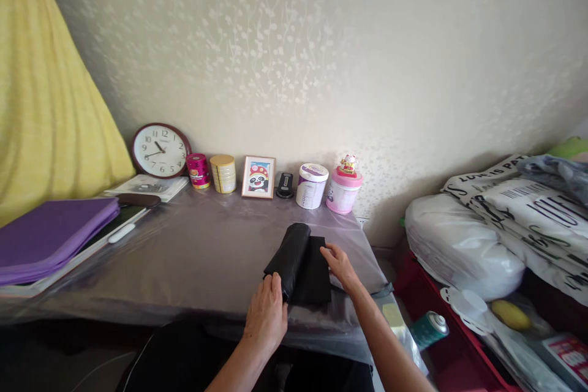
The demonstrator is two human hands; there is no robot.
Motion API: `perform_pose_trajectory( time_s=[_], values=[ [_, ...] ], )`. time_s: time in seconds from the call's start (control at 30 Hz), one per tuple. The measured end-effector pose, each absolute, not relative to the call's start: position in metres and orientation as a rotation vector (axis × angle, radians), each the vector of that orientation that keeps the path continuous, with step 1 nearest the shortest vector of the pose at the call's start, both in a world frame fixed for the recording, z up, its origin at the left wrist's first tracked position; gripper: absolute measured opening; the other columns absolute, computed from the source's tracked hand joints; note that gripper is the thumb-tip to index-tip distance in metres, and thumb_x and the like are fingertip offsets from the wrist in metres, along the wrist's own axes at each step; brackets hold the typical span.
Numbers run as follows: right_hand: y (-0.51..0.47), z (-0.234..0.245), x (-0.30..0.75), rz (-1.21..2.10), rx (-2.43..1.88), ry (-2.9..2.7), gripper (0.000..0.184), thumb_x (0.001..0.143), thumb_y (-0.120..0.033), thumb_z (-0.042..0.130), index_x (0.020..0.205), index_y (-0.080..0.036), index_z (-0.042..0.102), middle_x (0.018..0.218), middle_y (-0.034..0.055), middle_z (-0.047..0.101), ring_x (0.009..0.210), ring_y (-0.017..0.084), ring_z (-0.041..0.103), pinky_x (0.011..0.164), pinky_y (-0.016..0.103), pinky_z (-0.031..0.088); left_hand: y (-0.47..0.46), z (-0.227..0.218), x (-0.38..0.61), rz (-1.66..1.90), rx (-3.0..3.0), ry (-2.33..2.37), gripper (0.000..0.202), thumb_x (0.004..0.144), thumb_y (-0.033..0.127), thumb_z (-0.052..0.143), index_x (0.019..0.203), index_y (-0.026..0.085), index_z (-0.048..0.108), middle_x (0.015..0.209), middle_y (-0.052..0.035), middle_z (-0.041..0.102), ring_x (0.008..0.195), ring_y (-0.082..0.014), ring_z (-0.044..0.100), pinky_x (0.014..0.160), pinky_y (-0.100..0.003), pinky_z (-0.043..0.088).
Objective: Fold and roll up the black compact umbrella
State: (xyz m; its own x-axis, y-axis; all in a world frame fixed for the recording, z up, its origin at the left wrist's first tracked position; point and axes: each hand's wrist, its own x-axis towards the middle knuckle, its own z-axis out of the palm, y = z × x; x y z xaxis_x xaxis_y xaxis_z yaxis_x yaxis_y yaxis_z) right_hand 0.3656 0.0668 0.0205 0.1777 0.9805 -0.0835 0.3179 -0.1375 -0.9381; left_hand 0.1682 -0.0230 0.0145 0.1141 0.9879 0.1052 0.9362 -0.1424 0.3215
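A black roll of thin, slightly shiny sheet material (294, 257) lies slanted on the table near its front edge. A flat black piece (315, 282) extends from under it to the right; whether the two are joined I cannot tell. My left hand (267, 312) is closed round the near end of the roll, its fingertips on top and its thumb mostly hidden. At the right edge of the flat piece, my right hand (339, 264) pinches the border with bent fingers.
Along the wall stand a clock (162, 150), a pink can (198, 171), a yellow-lidded tub (223, 174), a panda picture frame (258, 177) and two canisters (312, 187). Purple folders (55, 236) lie left on the plastic-covered table (193, 257). A red bin (441, 331) and a spray can (429, 329) are right.
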Motion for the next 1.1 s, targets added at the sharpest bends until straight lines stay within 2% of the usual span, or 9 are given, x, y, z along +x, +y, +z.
perform_pose_trajectory(
  time_s=[0.17,0.53,0.87,1.1],
  values=[
    [0.069,0.026,0.351,0.942,-1.625,-1.358,0.039,0.075,-0.034,0.056,0.109,-0.014,0.054,0.060,-0.0053,0.051,0.050,0.009,0.048,0.040,0.017,0.035,-0.022,0.013,0.167,0.438,2.203,1.925,0.048,0.078,0.009,0.044,0.126,0.010,0.036,0.119,-0.0123,0.051,0.110,-0.0210,0.050,0.091,-0.032,0.041],
    [0.082,0.042,0.313,1.078,-1.533,-1.339,0.044,0.074,-0.022,0.056,0.116,-0.015,0.046,0.064,-0.0059,0.045,0.052,0.009,0.050,0.036,0.018,0.047,-0.021,0.010,0.168,0.464,2.209,1.925,0.047,0.078,0.010,0.045,0.125,0.011,0.036,0.118,-0.0121,0.051,0.109,-0.0213,0.050,0.090,-0.033,0.041],
    [0.092,0.030,0.287,0.877,-1.619,-1.463,0.044,0.074,-0.020,0.057,0.117,-0.018,0.050,0.067,-0.0041,0.054,0.050,0.008,0.051,0.034,0.016,0.045,-0.021,0.011,0.168,0.458,2.228,1.921,0.048,0.077,0.010,0.046,0.124,0.011,0.036,0.120,-0.0124,0.050,0.112,-0.0216,0.049,0.091,-0.033,0.040],
    [0.092,0.035,0.286,0.837,-1.658,-1.581,0.042,0.075,-0.020,0.056,0.116,-0.013,0.052,0.070,-0.0007,0.061,0.040,0.008,0.050,0.034,0.018,0.042,-0.021,0.012,0.169,0.405,2.212,1.929,0.049,0.079,0.008,0.045,0.127,0.005,0.035,0.123,-0.0165,0.049,0.114,-0.0225,0.048,0.093,-0.034,0.040]
  ],
)
